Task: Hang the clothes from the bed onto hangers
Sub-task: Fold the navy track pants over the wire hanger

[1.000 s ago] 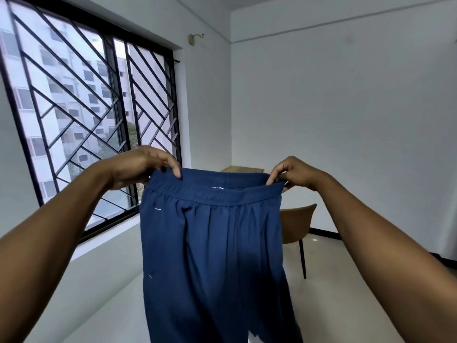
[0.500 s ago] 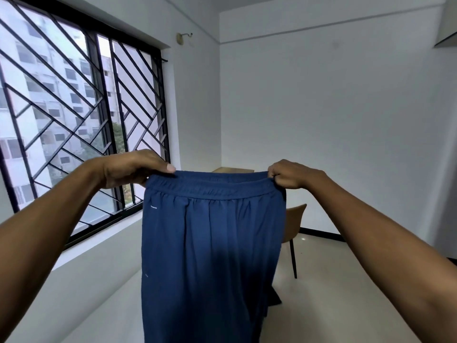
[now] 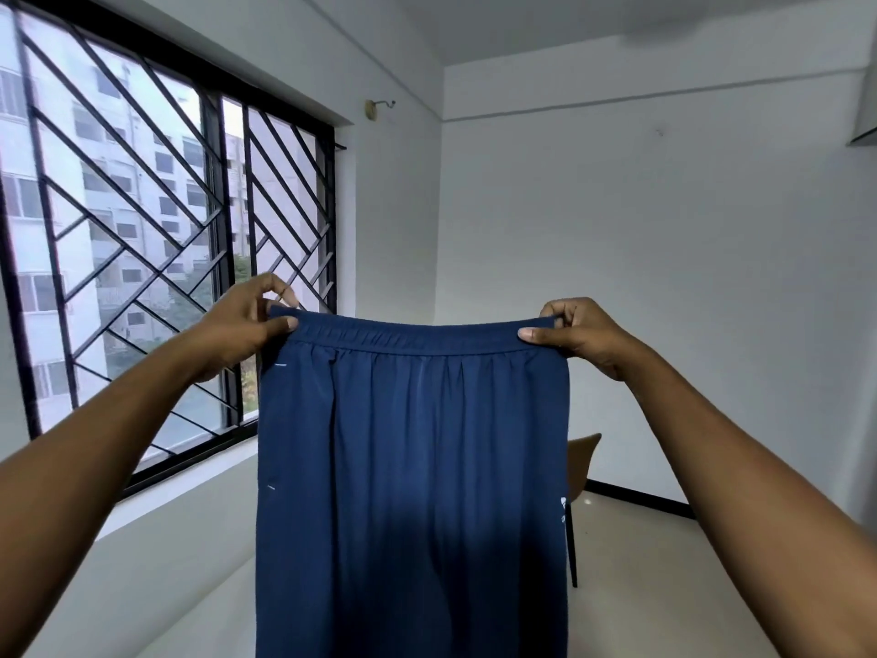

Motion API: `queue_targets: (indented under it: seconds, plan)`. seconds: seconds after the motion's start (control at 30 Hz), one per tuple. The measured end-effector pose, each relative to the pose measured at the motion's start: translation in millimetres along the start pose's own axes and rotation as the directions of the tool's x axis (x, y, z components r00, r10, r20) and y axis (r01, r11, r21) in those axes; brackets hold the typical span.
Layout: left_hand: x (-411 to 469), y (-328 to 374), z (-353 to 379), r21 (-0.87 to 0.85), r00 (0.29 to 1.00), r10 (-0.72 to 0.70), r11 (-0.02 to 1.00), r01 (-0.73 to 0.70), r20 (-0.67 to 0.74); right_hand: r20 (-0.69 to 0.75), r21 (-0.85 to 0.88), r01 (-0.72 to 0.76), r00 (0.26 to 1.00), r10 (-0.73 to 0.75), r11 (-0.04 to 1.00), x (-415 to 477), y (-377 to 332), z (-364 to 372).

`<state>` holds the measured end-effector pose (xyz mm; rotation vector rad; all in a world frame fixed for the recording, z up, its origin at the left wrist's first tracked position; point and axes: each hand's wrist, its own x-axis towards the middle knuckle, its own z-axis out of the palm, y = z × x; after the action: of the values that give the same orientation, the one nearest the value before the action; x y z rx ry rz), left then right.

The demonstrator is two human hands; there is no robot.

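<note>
A pair of dark blue trousers [image 3: 413, 467] with an elastic waistband hangs straight down in front of me, held up at chest height. My left hand [image 3: 242, 325] pinches the left end of the waistband between thumb and fingers. My right hand [image 3: 579, 337] pinches the right end the same way. The waistband is stretched flat between both hands. The lower part of the trousers runs out of view at the bottom. No hanger and no bed are in view.
A barred window [image 3: 156, 258] fills the left wall above a white sill. A brown chair [image 3: 581, 463] with black legs stands partly hidden behind the trousers on a pale floor. White walls close the room, with a small hook [image 3: 377, 109] high up.
Both hands have moved apart and a little up, stretching the waistband wider and flatter. The view has tilted upward, showing more ceiling.
</note>
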<state>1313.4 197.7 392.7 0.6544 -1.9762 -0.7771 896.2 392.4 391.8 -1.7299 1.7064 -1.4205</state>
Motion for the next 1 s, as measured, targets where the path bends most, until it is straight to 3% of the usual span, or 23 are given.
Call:
queue_targets:
  seconds: [0.23, 0.33, 0.5, 0.6, 0.67, 0.73, 0.8, 0.87, 0.93, 1.0]
  plan:
    - [14.4, 11.8, -6.5, 0.111, 0.993, 0.112, 0.988, -0.108, -0.031, 0.063, 0.097, -0.014, 0.998, 0.008, 0.995, 7.3, -24.8, -4.3]
    - [21.0, 16.0, -11.9, 0.170, 0.982, 0.188, 0.968, -0.183, -0.009, 0.024, 0.181, 0.065, 0.997, -0.070, 0.981, 7.8, -34.0, -7.0]
    - [24.5, 35.2, -41.8, -0.105, 0.960, 0.211, 0.975, -0.194, 0.183, 0.114, 0.399, 0.156, 0.969, -0.218, 0.904, 11.2, -47.6, -21.4]
    - [30.7, 32.4, -48.8, -0.284, 0.974, 0.125, 0.956, -0.068, 0.189, 0.191, 0.419, 0.099, 0.962, -0.194, 0.903, 18.5, -51.3, -26.6]
    - [45.0, 14.9, -30.8, -0.290, 0.988, -0.019, 0.955, 0.063, 0.151, 0.175, 0.347, -0.041, 0.984, -0.022, 0.937, 31.5, -44.4, -15.3]
    - [58.2, -6.5, 0.2, -0.175, 0.972, -0.233, 0.959, 0.225, -0.031, 0.005, 0.204, -0.232, 0.972, 0.236, 0.951, 49.3, -26.0, 11.4]
    - [67.6, -26.9, 30.3, -0.172, 0.864, -0.457, 0.887, 0.428, -0.209, -0.265, 0.004, -0.392, 0.887, 0.379, 0.920, 63.0, -5.3, 47.0]
    - [65.4, -29.9, 61.9, -0.096, 0.845, -0.474, 0.880, 0.466, -0.246, -0.359, -0.040, -0.393, 0.864, 0.353, 0.919, 66.1, 4.3, 79.9]
    - [57.7, -18.9, 89.3, -0.005, 0.876, -0.413, 0.905, 0.426, -0.249, -0.326, -0.057, -0.310, 0.904, 0.276, 0.949, 62.8, 3.3, 105.6]
    - [46.9, -3.8, 115.7, -0.069, 0.895, -0.390, 0.921, 0.384, -0.218, -0.286, -0.112, -0.233, 0.939, 0.193, 0.966, 59.8, -3.4, 127.1]
